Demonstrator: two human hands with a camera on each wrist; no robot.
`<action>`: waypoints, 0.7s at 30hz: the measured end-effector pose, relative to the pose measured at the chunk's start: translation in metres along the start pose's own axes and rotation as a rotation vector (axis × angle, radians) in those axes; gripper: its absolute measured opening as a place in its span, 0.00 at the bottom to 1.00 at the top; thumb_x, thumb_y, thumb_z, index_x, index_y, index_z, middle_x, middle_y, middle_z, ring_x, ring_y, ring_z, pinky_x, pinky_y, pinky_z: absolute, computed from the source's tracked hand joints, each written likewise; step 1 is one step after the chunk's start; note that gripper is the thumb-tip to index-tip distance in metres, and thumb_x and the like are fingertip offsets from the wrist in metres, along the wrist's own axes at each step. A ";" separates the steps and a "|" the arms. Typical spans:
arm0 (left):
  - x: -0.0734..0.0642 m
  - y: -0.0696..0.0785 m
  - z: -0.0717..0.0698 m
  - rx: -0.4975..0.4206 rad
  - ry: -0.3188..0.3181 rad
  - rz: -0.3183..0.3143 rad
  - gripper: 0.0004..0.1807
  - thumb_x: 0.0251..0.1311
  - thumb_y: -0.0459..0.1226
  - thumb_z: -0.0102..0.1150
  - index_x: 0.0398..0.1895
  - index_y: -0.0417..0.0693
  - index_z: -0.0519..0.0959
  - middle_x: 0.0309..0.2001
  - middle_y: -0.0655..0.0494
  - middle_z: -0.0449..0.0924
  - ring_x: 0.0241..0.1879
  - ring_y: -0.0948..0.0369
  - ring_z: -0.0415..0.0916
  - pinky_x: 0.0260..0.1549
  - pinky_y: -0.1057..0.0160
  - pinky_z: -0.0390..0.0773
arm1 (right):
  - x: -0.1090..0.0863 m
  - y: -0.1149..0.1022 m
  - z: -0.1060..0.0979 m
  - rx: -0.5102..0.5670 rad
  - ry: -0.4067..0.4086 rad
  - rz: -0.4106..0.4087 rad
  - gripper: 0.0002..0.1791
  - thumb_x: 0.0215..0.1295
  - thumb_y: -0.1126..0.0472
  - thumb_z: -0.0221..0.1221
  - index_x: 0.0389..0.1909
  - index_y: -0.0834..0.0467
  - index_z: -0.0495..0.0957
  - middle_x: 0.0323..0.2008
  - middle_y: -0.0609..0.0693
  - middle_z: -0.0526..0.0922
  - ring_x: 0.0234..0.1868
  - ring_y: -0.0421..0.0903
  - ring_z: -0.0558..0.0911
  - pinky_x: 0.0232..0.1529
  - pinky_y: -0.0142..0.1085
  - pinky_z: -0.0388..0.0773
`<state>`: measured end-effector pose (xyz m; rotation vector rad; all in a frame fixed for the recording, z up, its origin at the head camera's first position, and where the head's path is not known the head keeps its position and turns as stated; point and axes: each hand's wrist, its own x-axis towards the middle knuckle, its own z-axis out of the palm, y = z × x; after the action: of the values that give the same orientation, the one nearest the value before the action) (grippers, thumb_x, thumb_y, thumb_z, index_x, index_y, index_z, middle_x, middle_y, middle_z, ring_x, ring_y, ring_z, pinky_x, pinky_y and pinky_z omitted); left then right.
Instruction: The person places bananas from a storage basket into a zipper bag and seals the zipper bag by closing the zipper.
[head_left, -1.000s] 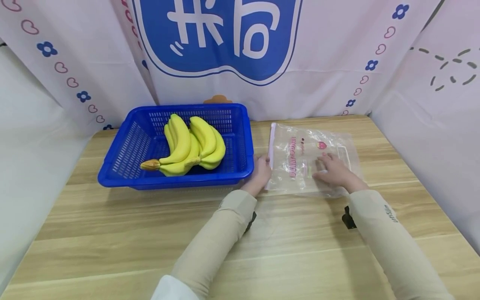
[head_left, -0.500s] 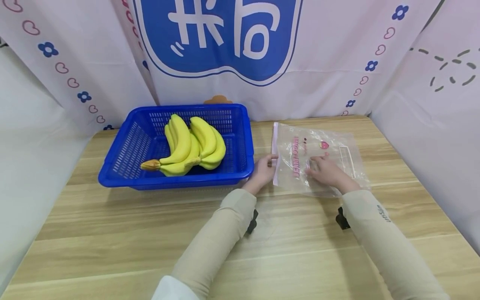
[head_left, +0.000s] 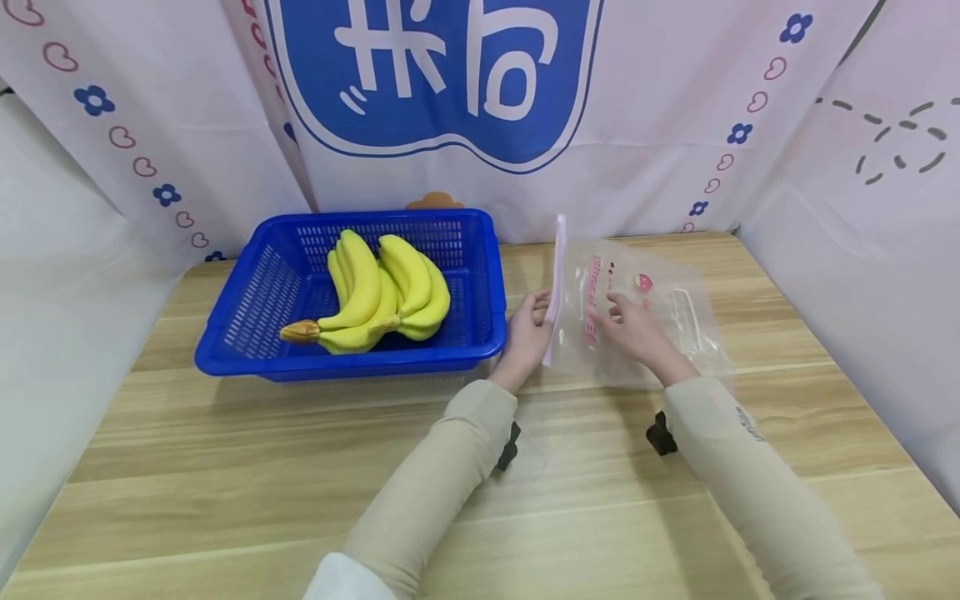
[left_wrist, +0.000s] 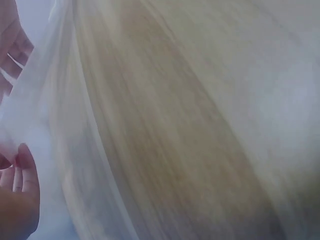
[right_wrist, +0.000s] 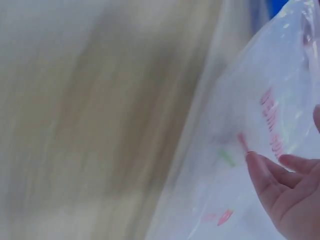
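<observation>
A clear plastic zip bag [head_left: 678, 308] with pink lettering and a strawberry print lies on the table, its lilac zip edge [head_left: 558, 267] raised on the left. My left hand [head_left: 527, 337] pinches that edge between thumb and fingers; the left wrist view shows the thumb of this left hand [left_wrist: 20, 195] against the film. Over the bag's printed face is my right hand [head_left: 637, 332], fingers loosely bent. In the right wrist view, thumb and forefinger of the right hand [right_wrist: 292, 195] stand apart, the tips close to the film.
Left of the bag stands a blue plastic basket [head_left: 225, 350] holding yellow bananas [head_left: 360, 287] in bunches. The wooden table [head_left: 570, 517] meets a printed white cloth [head_left: 637, 183] at the back. White cloth walls flank both sides.
The bag's zip edge has risen off the table in my left hand. My right hand has moved left across the bag toward the zip edge. The basket and bananas stay put.
</observation>
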<state>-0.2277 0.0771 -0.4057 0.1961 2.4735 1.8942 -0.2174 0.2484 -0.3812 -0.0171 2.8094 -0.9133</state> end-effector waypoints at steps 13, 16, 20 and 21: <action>-0.005 0.006 0.003 0.083 0.029 0.148 0.20 0.61 0.23 0.51 0.57 0.40 0.73 0.56 0.45 0.80 0.47 0.50 0.82 0.46 0.63 0.82 | 0.004 -0.035 0.000 0.150 -0.038 0.111 0.41 0.70 0.44 0.44 0.74 0.64 0.45 0.69 0.71 0.58 0.69 0.66 0.62 0.67 0.56 0.63; -0.008 0.008 0.005 0.135 0.044 0.168 0.19 0.61 0.23 0.51 0.55 0.42 0.74 0.55 0.48 0.80 0.45 0.53 0.83 0.42 0.65 0.81 | 0.005 -0.039 0.000 0.221 0.021 0.088 0.35 0.66 0.57 0.46 0.72 0.66 0.52 0.67 0.69 0.63 0.62 0.61 0.73 0.60 0.48 0.74; -0.015 0.016 0.010 0.246 0.118 0.259 0.16 0.61 0.24 0.51 0.49 0.45 0.79 0.50 0.50 0.82 0.40 0.56 0.80 0.37 0.64 0.79 | 0.003 -0.046 -0.002 0.195 0.171 0.042 0.20 0.63 0.62 0.47 0.54 0.69 0.70 0.59 0.68 0.74 0.43 0.54 0.84 0.51 0.42 0.78; -0.017 0.019 0.012 0.263 0.140 0.261 0.16 0.61 0.25 0.50 0.48 0.47 0.79 0.49 0.51 0.81 0.39 0.56 0.79 0.35 0.64 0.78 | 0.003 -0.049 -0.004 0.192 0.203 0.032 0.18 0.64 0.62 0.47 0.49 0.70 0.71 0.57 0.68 0.76 0.40 0.54 0.84 0.49 0.42 0.78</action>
<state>-0.2083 0.0915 -0.3912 0.4237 2.9168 1.7088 -0.2229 0.2110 -0.3502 0.1543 2.8783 -1.2369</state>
